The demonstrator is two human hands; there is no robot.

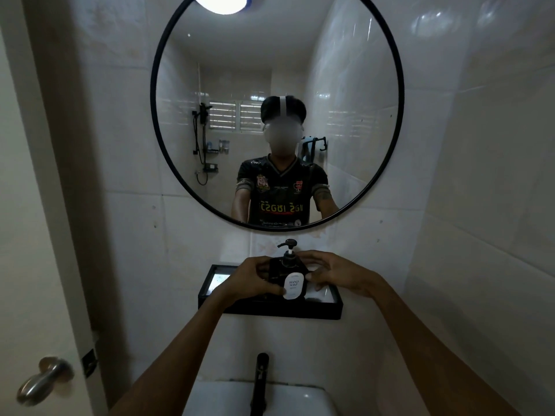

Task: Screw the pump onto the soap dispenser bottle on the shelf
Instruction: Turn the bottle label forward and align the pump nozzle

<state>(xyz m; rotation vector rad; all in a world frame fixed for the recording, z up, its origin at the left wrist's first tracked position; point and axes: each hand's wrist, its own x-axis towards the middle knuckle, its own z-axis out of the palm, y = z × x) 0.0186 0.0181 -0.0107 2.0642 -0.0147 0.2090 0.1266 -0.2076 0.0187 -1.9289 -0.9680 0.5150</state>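
Note:
A black square soap dispenser bottle [290,279] with a white "HAND SOAP" label stands upright on the black-rimmed wall shelf [270,312]. Its black pump [288,247] sits on top of the neck, nozzle pointing left. My left hand [253,279] wraps the bottle's left side, thumb across the front. My right hand [333,273] touches the bottle's right side with the fingertips; how firmly it grips I cannot tell.
A round black-framed mirror [153,121] hangs above the shelf and reflects a person. Below are a black faucet [260,382] and a white sink [303,400]. A door with a metal knob [45,379] stands at the left. Tiled walls close in on both sides.

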